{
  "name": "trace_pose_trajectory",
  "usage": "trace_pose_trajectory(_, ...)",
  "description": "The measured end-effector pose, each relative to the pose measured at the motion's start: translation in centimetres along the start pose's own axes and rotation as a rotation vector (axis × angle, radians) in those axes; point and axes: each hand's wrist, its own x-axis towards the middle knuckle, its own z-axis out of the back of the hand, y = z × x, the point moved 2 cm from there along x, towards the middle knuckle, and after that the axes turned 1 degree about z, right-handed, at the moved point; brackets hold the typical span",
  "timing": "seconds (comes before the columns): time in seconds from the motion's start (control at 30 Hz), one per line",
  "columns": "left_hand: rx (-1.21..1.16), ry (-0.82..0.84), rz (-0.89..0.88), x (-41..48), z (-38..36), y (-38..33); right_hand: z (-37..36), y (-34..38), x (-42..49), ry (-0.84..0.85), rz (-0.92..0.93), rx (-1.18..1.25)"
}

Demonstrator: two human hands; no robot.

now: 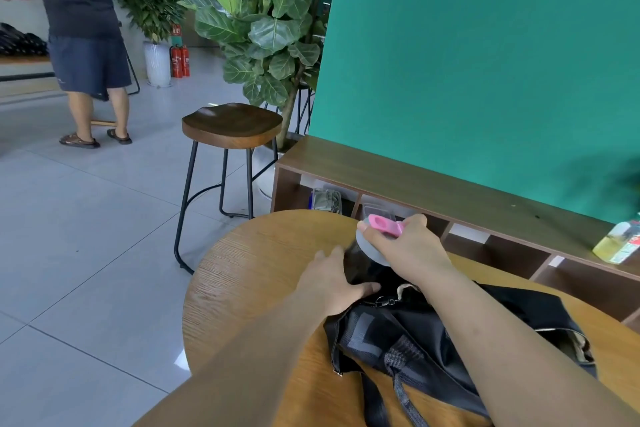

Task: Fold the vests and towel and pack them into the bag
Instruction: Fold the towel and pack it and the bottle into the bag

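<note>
A black bag (pixel 433 333) with grey webbing straps lies on its side on the round wooden table (pixel 249 274). At the bag's far end a dark bottle with a grey lid (pixel 365 248) and a pink loop (pixel 381 224) sticks out. My right hand (pixel 405 246) grips the bottle at its lid, thumb beside the pink loop. With its fingers straight, my left hand (pixel 332 282) rests flat against the bag's end beside the bottle. No vest or towel is in view.
A low wooden shelf unit (pixel 450 191) runs along the green wall behind the table, with a yellow drink bottle (pixel 620 243) on top. A dark wooden stool (pixel 232 125) and a large potted plant (pixel 266 21) stand to the left. A person (pixel 83 38) stands far left.
</note>
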Motion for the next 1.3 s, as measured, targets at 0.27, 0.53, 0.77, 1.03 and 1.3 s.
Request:
trace_pose_trajectory(0.27,0.103,-0.06,-0.081,1.2,0.1,0.1,1.2,-2.9,-2.6,-0.009,0.077,-0.295)
trace_pose_trajectory(0.53,-0.135,-0.104,-0.116,0.8,0.7,0.3,-1.0,-3.2,-3.3,-0.034,0.082,-0.771)
trace_pose_trajectory(0.77,-0.23,-0.142,-0.076,0.9,0.7,0.6,0.3,-3.1,-1.1,-0.071,0.127,-0.599)
trace_pose_trajectory(1.03,-0.051,-0.114,-0.024,1.5,-2.0,2.2,2.2,-2.2,0.9,-0.09,0.192,-0.54)
trace_pose_trajectory(1.3,-0.546,0.101,-0.168,0.0,0.6,0.2,3.2,-2.6,-5.4,-0.431,0.55,-0.448)
